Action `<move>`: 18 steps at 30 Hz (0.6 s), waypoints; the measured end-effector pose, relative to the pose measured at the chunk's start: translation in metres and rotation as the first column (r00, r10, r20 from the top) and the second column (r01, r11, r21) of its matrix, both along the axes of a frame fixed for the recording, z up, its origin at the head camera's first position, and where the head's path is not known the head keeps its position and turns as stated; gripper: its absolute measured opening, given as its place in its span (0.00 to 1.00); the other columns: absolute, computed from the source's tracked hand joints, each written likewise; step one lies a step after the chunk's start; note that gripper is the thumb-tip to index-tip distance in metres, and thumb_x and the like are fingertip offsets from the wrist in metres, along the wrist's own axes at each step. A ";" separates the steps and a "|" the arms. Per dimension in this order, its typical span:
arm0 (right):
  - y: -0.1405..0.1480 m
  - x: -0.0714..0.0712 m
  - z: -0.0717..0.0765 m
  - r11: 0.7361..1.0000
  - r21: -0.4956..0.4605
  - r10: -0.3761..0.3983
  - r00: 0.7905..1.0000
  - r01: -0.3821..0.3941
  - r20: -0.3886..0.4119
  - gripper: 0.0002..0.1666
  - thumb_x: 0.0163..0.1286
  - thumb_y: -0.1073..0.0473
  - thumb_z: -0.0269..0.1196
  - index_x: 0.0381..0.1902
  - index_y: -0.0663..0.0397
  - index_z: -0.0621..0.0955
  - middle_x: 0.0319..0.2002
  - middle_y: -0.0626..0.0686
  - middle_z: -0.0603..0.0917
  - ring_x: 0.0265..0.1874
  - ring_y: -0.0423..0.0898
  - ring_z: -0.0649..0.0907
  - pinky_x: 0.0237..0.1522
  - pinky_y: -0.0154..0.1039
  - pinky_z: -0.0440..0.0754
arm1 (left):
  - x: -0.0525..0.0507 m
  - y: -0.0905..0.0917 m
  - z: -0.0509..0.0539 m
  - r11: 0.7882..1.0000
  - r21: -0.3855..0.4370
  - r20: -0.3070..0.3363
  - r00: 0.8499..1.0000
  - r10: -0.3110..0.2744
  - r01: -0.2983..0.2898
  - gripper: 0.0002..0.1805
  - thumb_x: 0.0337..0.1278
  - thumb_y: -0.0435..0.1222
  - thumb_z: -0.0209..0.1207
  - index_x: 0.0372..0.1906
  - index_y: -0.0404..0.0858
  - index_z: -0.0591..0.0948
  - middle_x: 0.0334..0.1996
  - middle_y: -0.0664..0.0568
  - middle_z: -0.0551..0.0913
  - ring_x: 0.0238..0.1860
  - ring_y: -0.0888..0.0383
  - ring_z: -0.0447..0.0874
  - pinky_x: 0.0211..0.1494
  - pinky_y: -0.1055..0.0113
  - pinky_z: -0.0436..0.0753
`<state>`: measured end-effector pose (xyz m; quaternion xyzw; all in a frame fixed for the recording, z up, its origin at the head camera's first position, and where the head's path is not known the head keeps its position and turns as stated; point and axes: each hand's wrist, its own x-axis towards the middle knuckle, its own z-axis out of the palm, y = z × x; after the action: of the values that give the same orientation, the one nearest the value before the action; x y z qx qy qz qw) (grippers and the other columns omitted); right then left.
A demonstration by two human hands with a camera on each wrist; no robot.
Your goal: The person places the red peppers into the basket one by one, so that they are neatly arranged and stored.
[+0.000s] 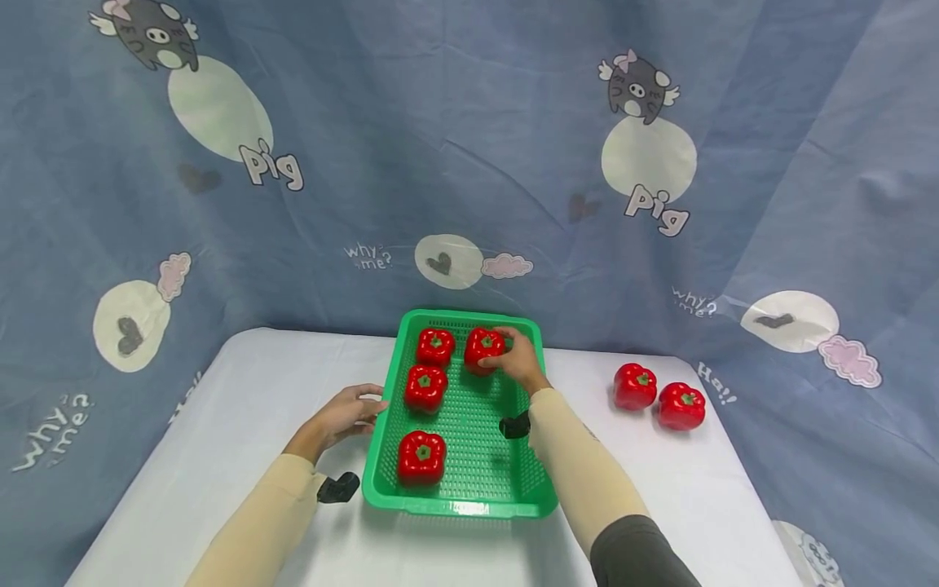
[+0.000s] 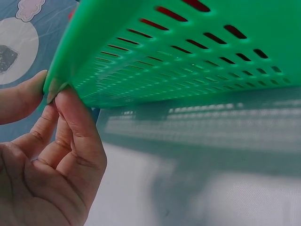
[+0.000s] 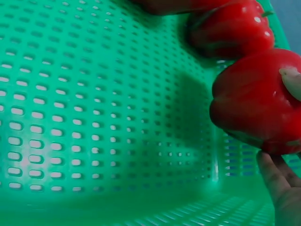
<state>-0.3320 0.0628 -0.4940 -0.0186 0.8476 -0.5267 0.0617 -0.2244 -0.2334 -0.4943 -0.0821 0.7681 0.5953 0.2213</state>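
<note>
Grasps a pepper (image 1: 478, 348) with the right grip (image 1: 522, 360) at the far right corner of the basket (image 1: 477, 456); pinches the basket's left rim (image 1: 394, 359) with the left grip (image 1: 343, 414); includes three peppers (image 1: 424, 458) along the basket's left side, two peppers (image 1: 681, 406) on the tabletop (image 1: 704, 505) at right

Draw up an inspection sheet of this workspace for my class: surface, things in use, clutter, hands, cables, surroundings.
Surface: white tabletop, under a green basket.
Things in use: three red peppers along the basket's left side; a held pepper near its far right corner, whether lifted is unclear; two outside peppers on the tabletop, right of the basket.
Clutter: nothing seen.
Left hand: pinches the basket's left rim.
Right hand: grips the held pepper.
Cables: nothing seen.
Surroundings: blue cloth printed with pigs and words, behind the tabletop.
</note>
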 end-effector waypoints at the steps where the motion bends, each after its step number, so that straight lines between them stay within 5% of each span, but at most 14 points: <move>1: -0.001 0.000 -0.001 1.000 0.008 -0.001 1.000 0.001 -0.001 0.42 0.51 0.68 0.74 0.64 0.57 0.72 0.62 0.59 0.73 0.59 0.57 0.75 0.57 0.50 0.75 | 0.000 0.000 0.000 1.000 0.003 -0.001 1.000 0.001 -0.001 0.24 0.67 0.36 0.55 0.63 0.30 0.68 0.34 0.51 0.84 0.34 0.58 0.81 0.38 0.64 0.81; 18: -0.005 -0.001 -0.015 1.000 0.009 0.012 1.000 -0.012 0.020 0.43 0.51 0.68 0.74 0.66 0.54 0.72 0.65 0.58 0.72 0.62 0.57 0.72 0.60 0.51 0.72 | 0.001 0.001 0.001 1.000 0.011 0.006 1.000 0.019 -0.019 0.23 0.66 0.35 0.54 0.62 0.29 0.69 0.32 0.51 0.84 0.32 0.59 0.80 0.36 0.65 0.81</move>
<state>-0.3325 0.0583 -0.5088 -0.0184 0.8493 -0.5225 0.0734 -0.2234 -0.2328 -0.4932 -0.0901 0.7633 0.6013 0.2184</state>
